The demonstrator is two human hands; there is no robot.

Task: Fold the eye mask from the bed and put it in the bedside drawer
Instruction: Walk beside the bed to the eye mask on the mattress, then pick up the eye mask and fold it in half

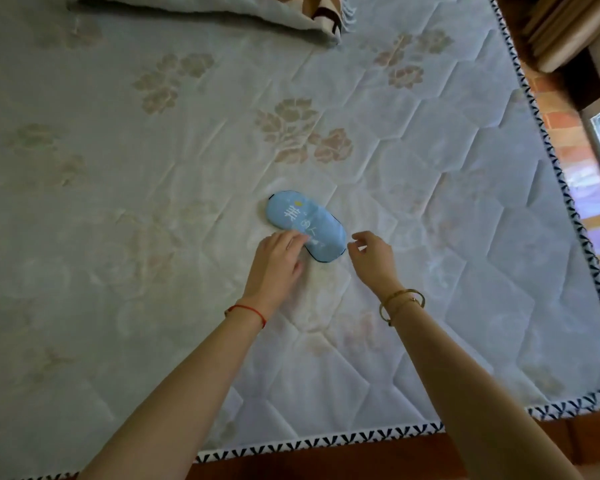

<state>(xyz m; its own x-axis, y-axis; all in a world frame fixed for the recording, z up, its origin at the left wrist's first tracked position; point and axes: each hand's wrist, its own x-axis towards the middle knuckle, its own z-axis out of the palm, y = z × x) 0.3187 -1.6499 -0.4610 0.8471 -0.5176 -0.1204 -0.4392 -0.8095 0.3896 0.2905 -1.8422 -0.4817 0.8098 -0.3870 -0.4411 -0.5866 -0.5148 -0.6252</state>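
On the bare quilted mattress (430,202), well in from its patterned piping edge, the blue eye mask (303,225) lies flat and full length, printed side up, with a dark trim showing along its rim. It looks unfolded: both rounded ends are spread out and no part lies over another. Its strap is not visible and may be tucked beneath.

The left hand (276,263) sits at the near side of the mask, palm down, its fingers loosely together with the tips resting on the mask's near edge around the middle. It presses or steadies the mask but does not pinch it. The right hand (371,256) hovers just beside the mask's near end, apart from it, fingers curled loosely with thumb and forefinger parted, holding nothing.

A rumpled blanket (222,15) lies well beyond the mask, toward the far side of the mattress. No bedside drawer shows in this view, so its place relative to the mask cannot be told.

As a judgement, the task is barely begun: the hands have only reached the mask. Left to do are folding one end over the other, lifting it, opening the drawer if it is shut, and laying the mask inside.
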